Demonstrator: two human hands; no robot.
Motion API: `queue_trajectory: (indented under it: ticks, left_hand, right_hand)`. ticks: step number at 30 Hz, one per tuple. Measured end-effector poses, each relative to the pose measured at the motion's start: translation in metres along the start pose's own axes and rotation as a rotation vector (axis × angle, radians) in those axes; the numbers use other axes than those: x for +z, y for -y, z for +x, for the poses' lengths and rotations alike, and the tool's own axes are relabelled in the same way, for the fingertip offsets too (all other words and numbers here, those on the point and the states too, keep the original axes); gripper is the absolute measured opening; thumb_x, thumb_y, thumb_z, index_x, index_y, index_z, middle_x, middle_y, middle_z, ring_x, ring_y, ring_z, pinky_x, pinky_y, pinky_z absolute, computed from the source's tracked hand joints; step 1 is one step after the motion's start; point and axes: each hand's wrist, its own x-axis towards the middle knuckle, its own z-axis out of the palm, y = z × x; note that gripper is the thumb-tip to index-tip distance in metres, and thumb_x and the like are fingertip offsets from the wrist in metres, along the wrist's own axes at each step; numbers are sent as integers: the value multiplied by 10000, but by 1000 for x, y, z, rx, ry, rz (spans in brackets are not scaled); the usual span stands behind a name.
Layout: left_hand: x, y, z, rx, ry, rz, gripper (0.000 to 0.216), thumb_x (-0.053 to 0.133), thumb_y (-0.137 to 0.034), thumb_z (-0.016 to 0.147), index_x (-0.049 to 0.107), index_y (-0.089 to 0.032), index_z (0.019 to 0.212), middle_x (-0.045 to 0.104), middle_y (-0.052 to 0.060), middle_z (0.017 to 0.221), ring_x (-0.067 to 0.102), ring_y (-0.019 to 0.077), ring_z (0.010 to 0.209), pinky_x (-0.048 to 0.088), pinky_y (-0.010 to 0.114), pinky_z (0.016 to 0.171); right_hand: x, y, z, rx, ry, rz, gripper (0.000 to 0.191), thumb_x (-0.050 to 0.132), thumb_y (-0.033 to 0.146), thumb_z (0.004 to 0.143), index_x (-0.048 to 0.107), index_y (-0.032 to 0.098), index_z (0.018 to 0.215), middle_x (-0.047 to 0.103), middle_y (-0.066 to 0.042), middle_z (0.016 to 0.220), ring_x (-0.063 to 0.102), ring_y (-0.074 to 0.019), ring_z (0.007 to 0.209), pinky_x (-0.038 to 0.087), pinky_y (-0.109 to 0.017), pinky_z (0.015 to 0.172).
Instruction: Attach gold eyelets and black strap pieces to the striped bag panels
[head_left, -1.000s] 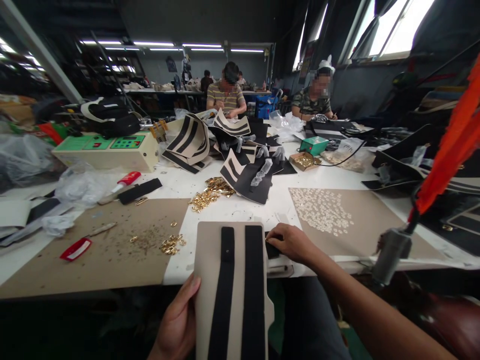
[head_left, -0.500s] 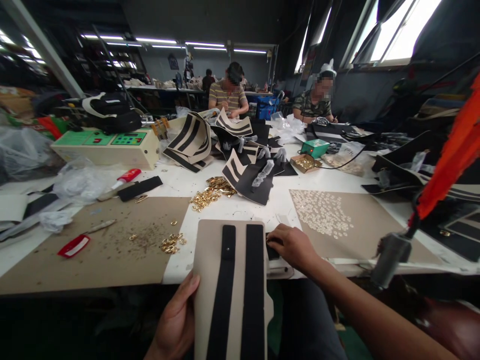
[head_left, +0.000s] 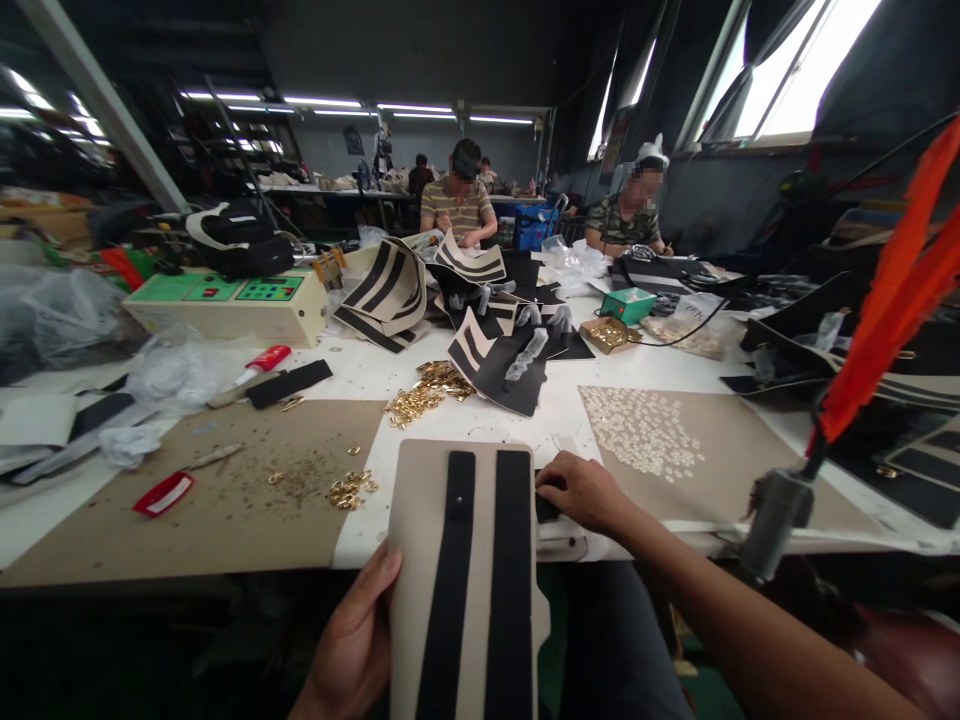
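A beige panel with two black straps [head_left: 480, 580] stands nearly upright at the table's front edge, its lower end past the bottom of the picture. My left hand [head_left: 356, 630] grips its left edge, the thumb on the front face and the fingers hidden behind. At the panel's upper right edge is my right hand [head_left: 581, 492], fingers curled together over a small black piece [head_left: 546, 510] partly behind the panel. What those fingertips hold, if anything, is hidden. A small hole or stud shows near the top of the left strap.
Gold metal fittings [head_left: 416, 402] lie in piles beyond the panel; gold rings [head_left: 351, 490] sit left. Small pale washers [head_left: 645, 430] spread over a brown sheet. Striped panels [head_left: 390, 285] and a control box [head_left: 225, 305] stand behind. An orange strip [head_left: 892, 320] hangs right. Two people work opposite.
The view has tilted slightly, shifting the scene a little right and down at the left. Both hands keep nearly the same position on the panel.
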Motion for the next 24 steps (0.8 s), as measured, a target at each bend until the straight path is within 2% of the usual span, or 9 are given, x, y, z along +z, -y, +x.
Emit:
queue_trajectory:
  ticks: [8,14,19,21,24]
  left_hand:
    - [1,3,-11,39,2,3,409,690,-169,914,712,-203,1321,832,105,1030,783,324,1028,609,430,1005]
    - [12,0,-19,56,13,25,218,721,-174,890,798,-181,1093,837,95,978,764,338,1084,593,435,1036]
    - [22,-1,-30,92,-6,57,244,741,-184,868,794,-192,1106,836,94,1002,749,348,1119,600,445,1026]
    - [25,-1,-34,113,-30,75,262,767,-189,847,790,-188,1108,827,103,1068,749,348,1119,611,434,1008]
    - [28,5,-35,154,-79,102,313,805,-203,819,775,-179,1130,814,105,1128,760,329,1092,615,400,993]
  right_hand:
    - [6,-8,0,-27,-13,-19,174,682,290,931,796,319,1060,748,-1,1069,675,-187,941,446,-283,828]
    - [4,5,-16,-102,-50,-153,227,589,334,1013,796,322,1106,703,-72,1048,627,-264,1041,387,-388,918]
    - [4,7,-19,-107,-66,-151,237,581,341,1003,800,293,1079,690,-104,1056,609,-289,1050,386,-432,959]
    - [2,3,-22,-97,-70,-105,244,613,328,974,782,310,1149,694,-92,1097,614,-284,1074,401,-431,984]
    - [-6,-2,-37,-47,-100,-9,401,572,321,987,667,282,1375,692,-91,1200,636,-257,1098,450,-397,998]
